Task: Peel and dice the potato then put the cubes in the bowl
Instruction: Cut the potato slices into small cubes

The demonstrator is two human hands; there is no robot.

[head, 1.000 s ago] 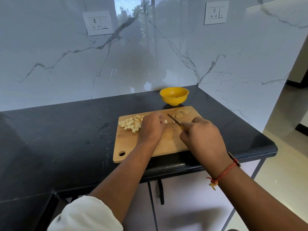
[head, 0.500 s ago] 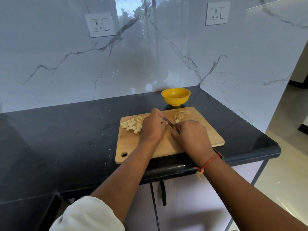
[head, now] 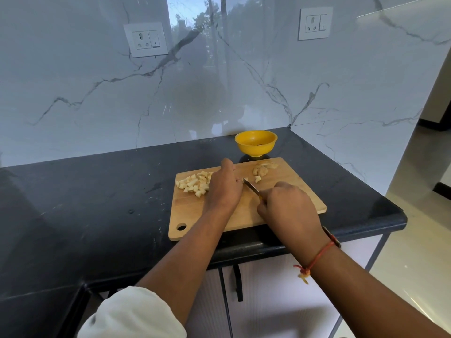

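Potato cubes point(head: 194, 184) are lying in a heap on the left part of the cutting board point(head: 285, 173), beside my left hand point(head: 225, 187). This hand is resting there knuckles up, fingers bent down; whether it is holding a piece, I cannot tell. My right hand point(head: 289, 207) is gripping the knife point(head: 251, 187) by its handle, blade pointing at the left hand. The yellow bowl point(head: 255, 143) is standing just behind the board.

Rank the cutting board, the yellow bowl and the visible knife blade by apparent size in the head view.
1. cutting board
2. yellow bowl
3. knife blade, only partly visible
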